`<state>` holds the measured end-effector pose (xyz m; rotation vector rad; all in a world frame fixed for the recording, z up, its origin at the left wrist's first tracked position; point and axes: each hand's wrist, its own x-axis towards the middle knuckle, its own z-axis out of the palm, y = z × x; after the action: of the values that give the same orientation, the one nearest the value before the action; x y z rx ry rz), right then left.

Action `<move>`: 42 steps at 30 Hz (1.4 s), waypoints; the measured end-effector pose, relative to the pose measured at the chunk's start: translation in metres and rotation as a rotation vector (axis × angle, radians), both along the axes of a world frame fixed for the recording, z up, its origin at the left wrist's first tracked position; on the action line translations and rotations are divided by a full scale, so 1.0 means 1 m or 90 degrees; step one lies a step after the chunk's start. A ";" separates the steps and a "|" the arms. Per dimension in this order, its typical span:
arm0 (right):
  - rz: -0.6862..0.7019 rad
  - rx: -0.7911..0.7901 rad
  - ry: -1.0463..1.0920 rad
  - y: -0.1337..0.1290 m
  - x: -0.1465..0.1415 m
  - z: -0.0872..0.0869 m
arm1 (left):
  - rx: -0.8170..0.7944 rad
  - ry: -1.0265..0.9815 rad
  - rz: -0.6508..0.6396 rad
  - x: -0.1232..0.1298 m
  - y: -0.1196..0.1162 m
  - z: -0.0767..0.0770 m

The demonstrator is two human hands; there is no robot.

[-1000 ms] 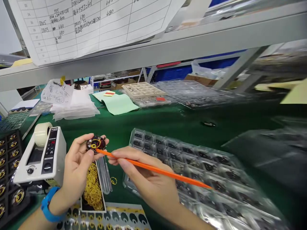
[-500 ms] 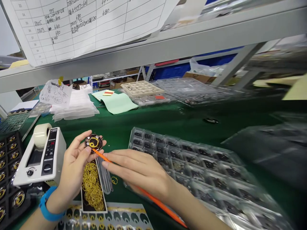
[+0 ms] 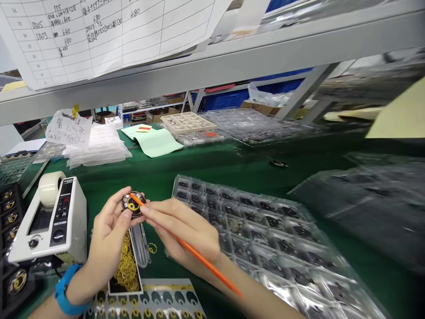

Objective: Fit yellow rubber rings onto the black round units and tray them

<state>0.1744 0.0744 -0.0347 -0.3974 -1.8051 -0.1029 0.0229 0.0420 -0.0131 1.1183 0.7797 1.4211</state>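
Observation:
A round black disc (image 3: 133,204) with a yellow ring-shaped piece on its face is held between the thumb and fingers of my left hand (image 3: 111,223). My right hand (image 3: 186,226) grips an orange stick (image 3: 202,259), and its tip rests on the upper part of the disc. Below my hands a white-edged box (image 3: 128,266) holds a heap of yellow rings, partly hidden by my left hand. Beside it lie clear plastic strips (image 3: 141,248) and one loose yellow ring (image 3: 152,248). A sheet of yellow and dark shapes (image 3: 166,297) lies at the front.
To the left stand a white tape dispenser (image 3: 71,217) and a black tray (image 3: 13,195) of discs. A clear compartment tray (image 3: 252,217) of dark parts fills the right middle, partly under my right forearm. Plastic sheets (image 3: 375,199) lie far right; a grey shelf beam (image 3: 212,66) crosses above.
The orange stick's tip has moved from the disc's lower edge to its upper part, and my right hand has come closer to the disc. The whole view has shifted slightly.

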 end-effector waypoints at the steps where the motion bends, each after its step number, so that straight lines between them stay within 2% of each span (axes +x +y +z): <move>1: -0.014 0.042 -0.043 0.002 0.001 0.000 | -0.010 0.005 0.006 -0.001 0.001 -0.001; 4: -0.049 0.138 -0.166 0.005 0.006 0.002 | -0.039 0.021 0.018 -0.005 0.005 -0.001; 6: -0.047 0.147 -0.194 0.006 0.008 0.006 | -0.050 0.017 0.019 -0.007 0.007 -0.001; 9: -0.015 0.045 -0.113 0.002 0.011 0.012 | -0.064 0.002 0.024 -0.007 0.011 0.001; 13: 0.019 -0.158 0.103 -0.005 0.014 0.019 | -0.069 0.020 0.029 -0.006 0.013 0.004; 15: 0.025 -0.214 0.169 -0.007 0.014 0.020 | -0.071 0.038 0.033 -0.005 0.013 0.005; 18: 0.052 -0.255 0.200 -0.007 0.015 0.018 | -0.062 0.064 0.042 -0.004 0.013 0.005; 21: 0.090 -0.259 0.201 -0.008 0.016 0.014 | -0.046 0.093 0.058 -0.001 0.012 0.006; 25: 0.017 -0.230 0.169 -0.012 0.016 0.010 | -0.024 0.144 0.098 0.000 0.012 0.005; 30: 0.033 -0.198 0.055 -0.016 0.008 0.009 | -0.004 0.151 0.134 0.001 0.014 0.003; 34: -0.092 -0.140 -0.042 -0.011 -0.003 0.003 | 0.027 0.157 0.156 0.005 0.011 0.000; 37: -0.133 -0.108 -0.023 -0.008 -0.009 -0.003 | 0.048 0.176 0.163 0.010 0.004 -0.004; 42: -0.128 -0.131 0.021 -0.010 -0.010 -0.004 | 0.103 0.245 0.190 0.013 -0.004 -0.014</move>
<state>0.1646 0.0642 -0.0383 -0.7234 -1.7457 -0.0498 0.0363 0.0380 -0.0267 1.4734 1.1581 1.5558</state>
